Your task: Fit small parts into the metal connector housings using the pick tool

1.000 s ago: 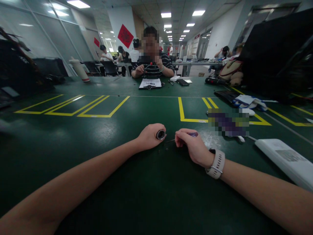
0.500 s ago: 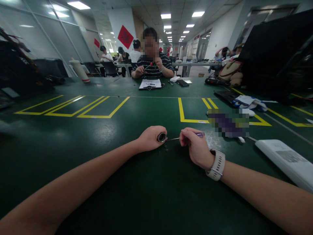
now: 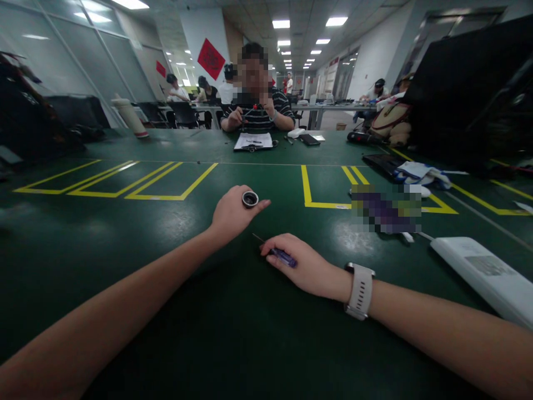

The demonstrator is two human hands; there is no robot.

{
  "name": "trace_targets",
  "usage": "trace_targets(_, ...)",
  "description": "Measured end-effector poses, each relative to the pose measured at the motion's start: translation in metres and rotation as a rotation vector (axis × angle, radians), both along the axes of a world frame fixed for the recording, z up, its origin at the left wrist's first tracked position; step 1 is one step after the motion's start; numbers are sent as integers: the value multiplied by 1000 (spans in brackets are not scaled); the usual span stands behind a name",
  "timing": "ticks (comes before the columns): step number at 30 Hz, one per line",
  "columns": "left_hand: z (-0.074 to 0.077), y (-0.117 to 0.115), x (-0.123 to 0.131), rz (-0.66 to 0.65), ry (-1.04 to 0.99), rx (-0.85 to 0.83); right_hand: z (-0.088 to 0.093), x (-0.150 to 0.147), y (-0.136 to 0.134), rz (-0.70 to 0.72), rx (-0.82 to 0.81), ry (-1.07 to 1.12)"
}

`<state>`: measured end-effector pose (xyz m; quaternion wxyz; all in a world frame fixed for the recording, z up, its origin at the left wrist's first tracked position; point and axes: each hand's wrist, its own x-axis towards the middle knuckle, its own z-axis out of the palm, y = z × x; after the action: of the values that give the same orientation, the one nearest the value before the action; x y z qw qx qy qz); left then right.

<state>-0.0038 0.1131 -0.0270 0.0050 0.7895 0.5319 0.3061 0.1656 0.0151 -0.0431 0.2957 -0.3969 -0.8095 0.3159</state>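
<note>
My left hand is wrapped round a short round metal piece. Its open end, with a bright rim and dark hollow, faces me; the rest is hidden in the palm. Nearer to me and to the right, my right hand grips a small screwdriver by its clear purple handle. The thin shaft points up and left towards the left hand, apart from the metal piece.
On the green table are yellow tape outlines. At right lie a white power bank-like box, a pixelated purple item and a cloth. Opposite, a person sits behind a clipboard.
My left hand has moved up and left with the metal piece. My right hand has moved left and down, bringing the screwdriver with it. Two tiny rings on the table no longer show.
</note>
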Motion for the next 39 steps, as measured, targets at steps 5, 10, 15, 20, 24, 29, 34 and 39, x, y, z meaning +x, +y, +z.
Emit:
trace_targets(5, 6, 2, 3, -1, -46, -47, -5, 0, 9, 228, 294, -215)
trace_targets(10, 12, -10, 6, -22, -264, -148, -8, 7, 22, 268, 315, -209)
trace_targets(15, 16, -33, 5, -37, -791, -503, -10, 12, 22, 196, 257, -117)
trace_targets(20, 28, -50, 5, -77, -1058, -670, -8, 2, 19, 113, 289, -214)
trace_targets(24, 38, -66, 5, -60, -1142, -747, -3, 3, 17, 76, 300, -213)
trace_targets(29, 41, -83, 1, -77, -1280, -821, 5, 23, 5, -193, -28, 194)
trace_targets(34, 37, -90, -2, -109, -1372, -901, 2, 31, -4, -350, -420, 597)
trace_targets(39, 32, -90, -4, -129, -1296, -918, -4, 30, -4, -391, -437, 679)
